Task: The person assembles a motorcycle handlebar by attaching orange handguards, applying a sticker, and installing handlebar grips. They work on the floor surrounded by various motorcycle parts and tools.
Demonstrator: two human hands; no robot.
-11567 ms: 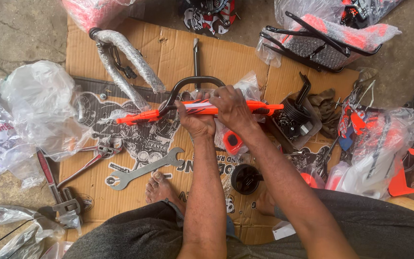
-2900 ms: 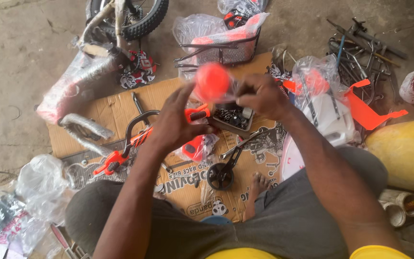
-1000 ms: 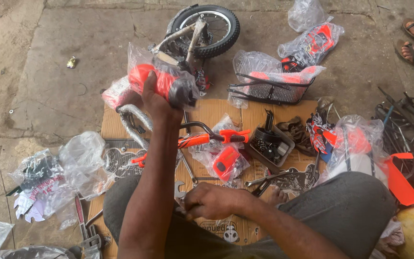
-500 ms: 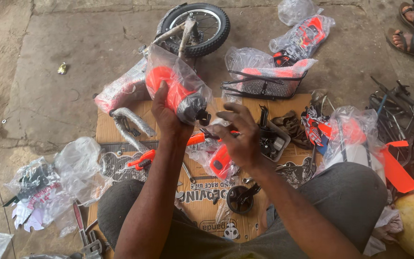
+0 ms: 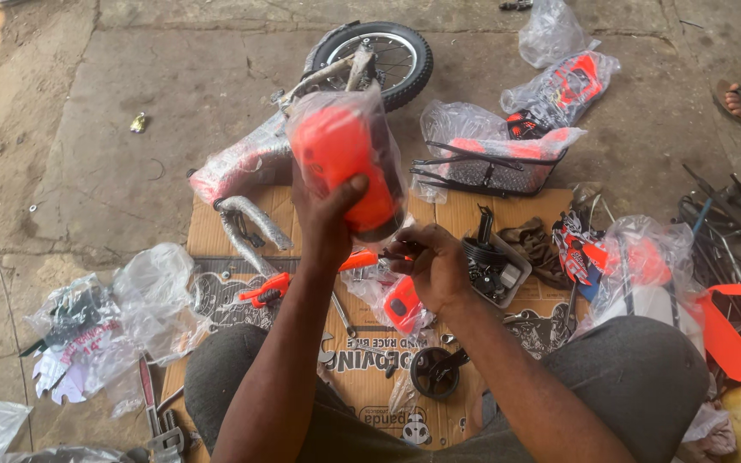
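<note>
Your right hand [image 5: 433,266] is curled over the flattened cardboard [image 5: 216,225], pinching the bag's lower edge. Just beyond, your left hand [image 5: 326,214] grips the bagged orange part [image 5: 342,159], lifted upright; farther off lies a small wheel [image 5: 383,56].

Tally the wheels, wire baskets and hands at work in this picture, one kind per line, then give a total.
Wheel: 1
Wire basket: 1
Hands: 2, left hand and right hand
Total: 4
</note>
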